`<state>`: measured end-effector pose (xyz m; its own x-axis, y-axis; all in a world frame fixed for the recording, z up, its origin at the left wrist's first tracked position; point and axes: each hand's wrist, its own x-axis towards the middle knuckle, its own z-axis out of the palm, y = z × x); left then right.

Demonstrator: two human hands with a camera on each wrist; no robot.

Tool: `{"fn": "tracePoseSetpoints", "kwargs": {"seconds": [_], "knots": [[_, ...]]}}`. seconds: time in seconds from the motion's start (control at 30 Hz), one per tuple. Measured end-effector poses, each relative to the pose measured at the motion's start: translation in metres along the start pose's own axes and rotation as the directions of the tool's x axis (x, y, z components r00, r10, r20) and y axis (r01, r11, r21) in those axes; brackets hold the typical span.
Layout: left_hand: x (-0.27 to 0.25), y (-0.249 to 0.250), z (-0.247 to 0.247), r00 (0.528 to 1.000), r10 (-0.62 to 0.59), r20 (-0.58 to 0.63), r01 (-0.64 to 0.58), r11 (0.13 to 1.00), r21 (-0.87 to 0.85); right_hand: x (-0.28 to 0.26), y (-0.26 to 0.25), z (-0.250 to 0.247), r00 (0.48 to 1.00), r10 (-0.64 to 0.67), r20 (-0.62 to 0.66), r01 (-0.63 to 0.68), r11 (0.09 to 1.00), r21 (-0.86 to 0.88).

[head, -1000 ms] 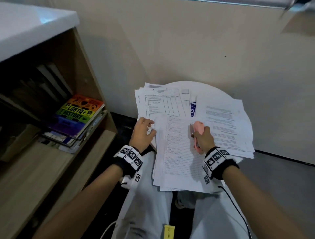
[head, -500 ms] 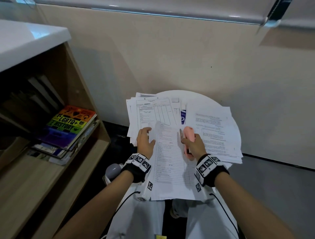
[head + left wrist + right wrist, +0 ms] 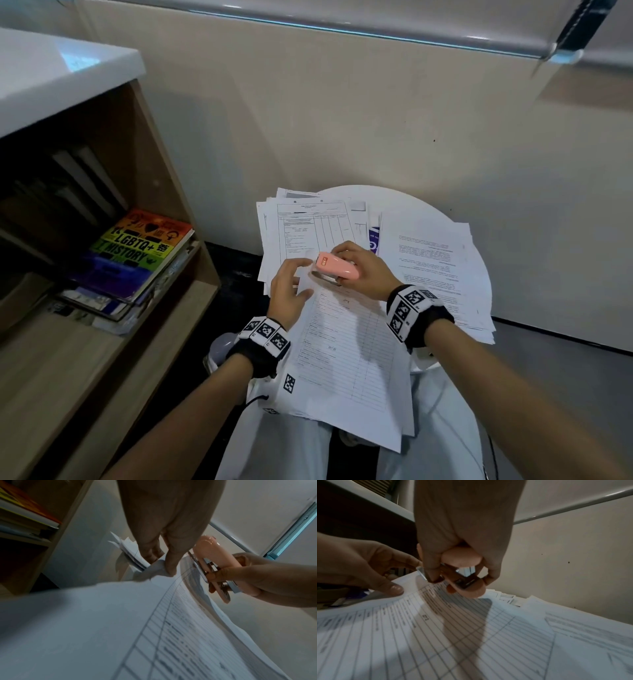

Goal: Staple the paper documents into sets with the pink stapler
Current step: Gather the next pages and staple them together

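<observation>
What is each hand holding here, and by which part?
The right hand grips the pink stapler around its rear body, nose toward the set's top-left corner. The left hand pinches the lined paper set at that same corner.

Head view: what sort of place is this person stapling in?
Probably an office or study corner. A wooden bookshelf with stacked books stands at the left, and printed forms cover a small round white table against a plain wall. The right hand holds a pink stapler.
</observation>
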<state>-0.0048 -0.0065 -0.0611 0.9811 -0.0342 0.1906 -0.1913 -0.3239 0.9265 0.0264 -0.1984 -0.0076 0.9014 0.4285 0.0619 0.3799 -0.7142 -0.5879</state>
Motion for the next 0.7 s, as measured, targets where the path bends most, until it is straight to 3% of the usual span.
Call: {"fn": "tracePoseSetpoints", "kwargs": {"seconds": [0.2, 0.57, 0.7], "knots": [[-0.005, -0.005, -0.003, 1.000, -0.003, 0.029, 0.004, 1.000, -0.026, -0.004, 0.007, 0.003, 0.999, 0.047, -0.007, -0.047, 0.999, 0.012], [0.001, 0.002, -0.002, 1.000, 0.021, -0.013, -0.022, 0.996, -0.090, -0.010, -0.014, -0.002, 0.988, -0.096, 0.118, 0.081, 0.989, 0.126], [0.001, 0.008, 0.002, 0.998, 0.046, 0.049, -0.037, 0.986, -0.163, -0.010, -0.014, 0.001, 0.996, -0.066, 0.055, 0.054, 0.978, 0.200]]}}
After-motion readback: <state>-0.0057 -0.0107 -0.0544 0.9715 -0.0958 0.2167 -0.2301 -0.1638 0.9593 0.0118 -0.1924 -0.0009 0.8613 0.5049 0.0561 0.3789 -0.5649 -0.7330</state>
